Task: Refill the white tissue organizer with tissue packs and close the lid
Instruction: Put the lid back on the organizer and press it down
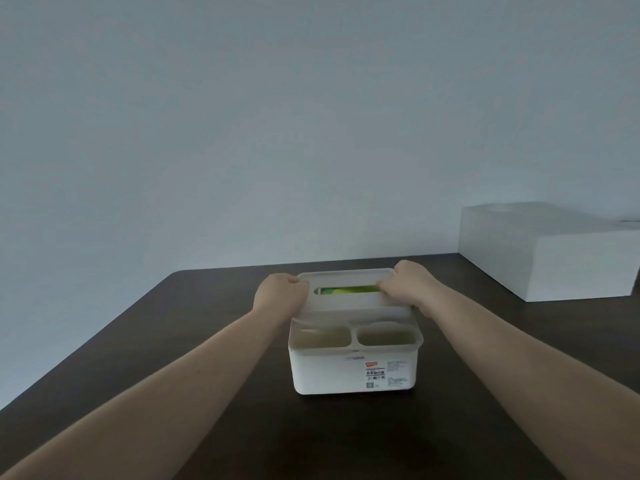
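The white tissue organizer (353, 362) is sitting mid-tabletop (173, 341), its lid (349, 299) lying between the two hands, the left hand (278, 294) gripping the lid's left edge and the right hand (407, 284) gripping its right end beside the slot showing a green tissue pack (348, 290).

Your view is dim, bluish and soft; no glare; the tabletop (194, 327) edge bends toward the corners; its near end blurs.
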`<state>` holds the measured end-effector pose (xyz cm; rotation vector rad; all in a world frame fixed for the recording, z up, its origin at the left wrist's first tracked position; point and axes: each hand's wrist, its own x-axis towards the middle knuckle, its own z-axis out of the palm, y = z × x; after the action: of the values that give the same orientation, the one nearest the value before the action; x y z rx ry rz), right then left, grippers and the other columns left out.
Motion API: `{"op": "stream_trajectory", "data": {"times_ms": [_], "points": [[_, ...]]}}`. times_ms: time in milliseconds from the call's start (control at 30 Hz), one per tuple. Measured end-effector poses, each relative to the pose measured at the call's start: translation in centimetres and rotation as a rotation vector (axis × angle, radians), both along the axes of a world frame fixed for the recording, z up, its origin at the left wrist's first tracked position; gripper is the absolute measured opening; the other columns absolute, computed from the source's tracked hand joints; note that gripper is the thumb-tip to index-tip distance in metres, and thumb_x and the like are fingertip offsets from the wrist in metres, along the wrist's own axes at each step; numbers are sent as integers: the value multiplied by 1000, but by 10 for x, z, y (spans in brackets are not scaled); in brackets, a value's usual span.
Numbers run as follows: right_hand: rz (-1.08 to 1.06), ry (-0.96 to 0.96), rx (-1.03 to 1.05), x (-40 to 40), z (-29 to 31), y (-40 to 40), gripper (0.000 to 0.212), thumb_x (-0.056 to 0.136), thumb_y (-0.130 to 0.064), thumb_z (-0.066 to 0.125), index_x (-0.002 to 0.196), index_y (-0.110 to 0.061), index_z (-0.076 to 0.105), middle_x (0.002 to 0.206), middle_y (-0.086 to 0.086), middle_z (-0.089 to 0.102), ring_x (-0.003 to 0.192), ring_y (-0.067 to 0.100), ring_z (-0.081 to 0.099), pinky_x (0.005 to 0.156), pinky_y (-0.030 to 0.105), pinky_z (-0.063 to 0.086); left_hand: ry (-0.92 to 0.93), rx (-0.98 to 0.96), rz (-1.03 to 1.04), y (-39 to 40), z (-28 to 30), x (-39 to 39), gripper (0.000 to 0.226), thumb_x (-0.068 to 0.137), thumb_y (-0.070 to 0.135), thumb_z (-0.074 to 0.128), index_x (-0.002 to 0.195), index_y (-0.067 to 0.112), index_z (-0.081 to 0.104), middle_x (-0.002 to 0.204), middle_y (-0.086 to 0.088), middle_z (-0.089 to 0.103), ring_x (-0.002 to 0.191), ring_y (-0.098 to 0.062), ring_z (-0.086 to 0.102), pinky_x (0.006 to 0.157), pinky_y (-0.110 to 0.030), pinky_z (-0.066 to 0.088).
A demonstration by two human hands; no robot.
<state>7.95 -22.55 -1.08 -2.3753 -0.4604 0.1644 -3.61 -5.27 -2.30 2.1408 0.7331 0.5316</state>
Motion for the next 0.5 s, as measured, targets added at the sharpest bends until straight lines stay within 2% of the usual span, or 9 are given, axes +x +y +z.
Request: {"op": "stream_trajectory", "data": {"times_ms": [133,267,333,400,433,467,500], "points": [[10,5,10,5,-5,0,23,88,-19,53,104,-3,58,87,7,56,71,19,51,54,27,38,-2,26,0,0,-4,2,13,86,20,47,77,25,55,81,1,53,74,-20,46,71,-29,38],[14,-8,-33,4,-8,-1,17,89,-23,53,97,-8,56,79,4,54,69,17,51,51,26,36,19,65,17,-1,-8,3,16,88,20,47,82,25,61,82,1,57,71,-22,50,69,-33,46],[26,2,-41,3,-10,0,18,90,-25,53,98,-9,55,81,4,54,67,15,50,51,25,35,29,73,23,-1,-10,2,22,88,21,48,95,21,69,87,1,64,73,-23,58,74,-36,54],[29,5,-35,2,-12,1,21,91,-26,52,102,-9,56,89,5,57,67,14,49,51,24,36,31,75,35,0,-11,1,30,89,21,48,113,18,64,102,1,68,86,-25,66,78,-36,54],[31,2,-36,2,-13,2,21,91,-26,52,102,-9,55,89,5,56,66,14,49,52,24,36,31,74,33,-1,-12,1,31,89,19,48,116,17,61,106,0,65,91,-25,65,77,-34,52],[34,-2,-40,2,-13,2,19,92,-25,51,100,-9,55,86,4,55,65,13,48,52,23,36,26,67,25,-1,-12,0,26,89,16,46,112,16,59,103,-1,62,87,-24,63,72,-32,49],[35,0,-42,1,-12,2,17,92,-24,50,99,-9,54,82,3,53,64,13,47,51,23,35,21,66,18,-2,-13,1,17,88,12,44,98,16,56,93,-1,57,76,-21,56,64,-30,43]]}}
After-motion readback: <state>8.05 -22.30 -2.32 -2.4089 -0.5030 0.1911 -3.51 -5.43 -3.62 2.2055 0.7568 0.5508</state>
